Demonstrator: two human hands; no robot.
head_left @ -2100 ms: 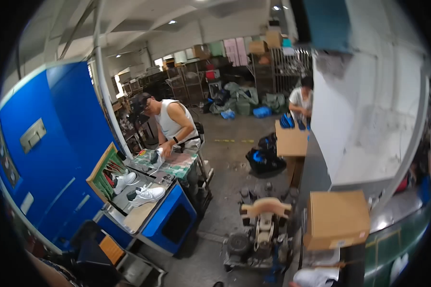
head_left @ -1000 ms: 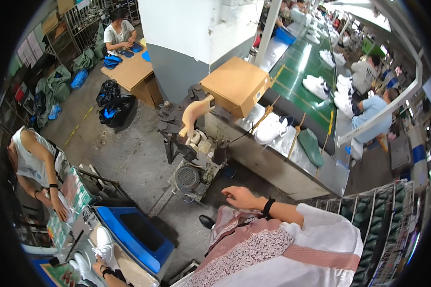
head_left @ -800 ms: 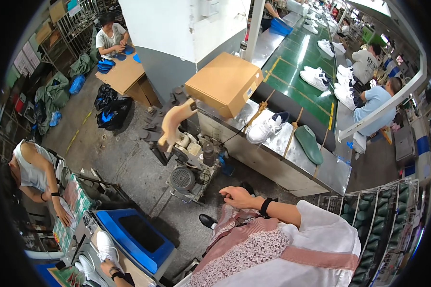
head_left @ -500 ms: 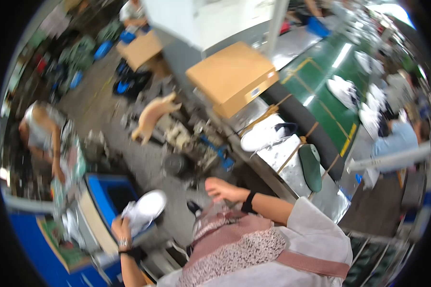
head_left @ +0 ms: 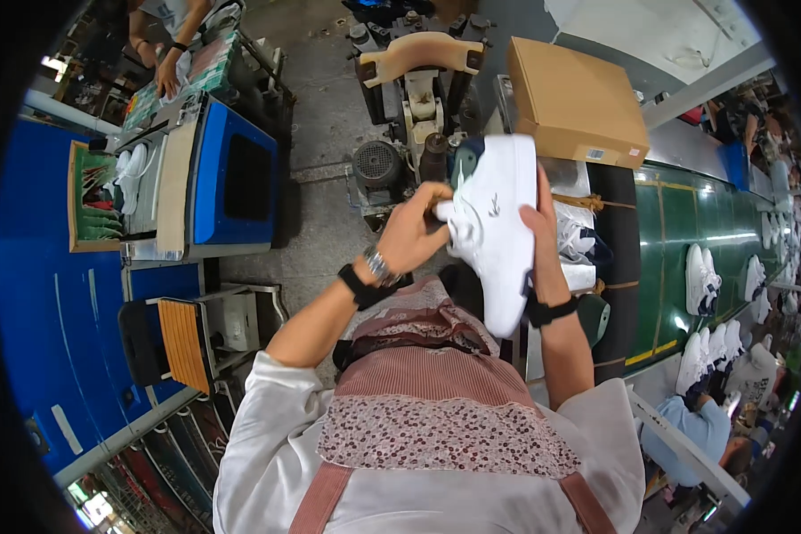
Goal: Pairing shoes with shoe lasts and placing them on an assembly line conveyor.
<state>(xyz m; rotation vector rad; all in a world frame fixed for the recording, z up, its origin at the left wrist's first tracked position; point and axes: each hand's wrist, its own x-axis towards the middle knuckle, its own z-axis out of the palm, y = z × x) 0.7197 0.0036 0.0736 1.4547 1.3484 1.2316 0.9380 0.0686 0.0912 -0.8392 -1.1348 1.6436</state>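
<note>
In front of my apron I hold a white sneaker [head_left: 505, 227] with a dark navy collar, turned on its side, its white sole to the right. My left hand [head_left: 411, 233], wearing a metal watch and a black wristband, has its fingers closed on the sneaker at the laces and tongue. My right hand [head_left: 547, 245] grips the sole side, with the thumb on the white edge and the other fingers mostly hidden behind it. Past my right wrist, another white shoe [head_left: 576, 238] lies on the metal ledge, partly covered by my arm.
Ahead stands a machine with a curved tan pad [head_left: 423, 55] and a round motor [head_left: 378, 164]. A cardboard box [head_left: 574, 93] sits right of it, beside a green conveyor belt [head_left: 663, 222] carrying white shoes. Left are a blue-framed machine [head_left: 206, 178], a wood-slatted chair [head_left: 184, 343] and a co-worker's hands [head_left: 167, 71].
My view has swung left. The sneaker has come from my far left to in front of me, and my right hand, open and free before, now grips it too.
</note>
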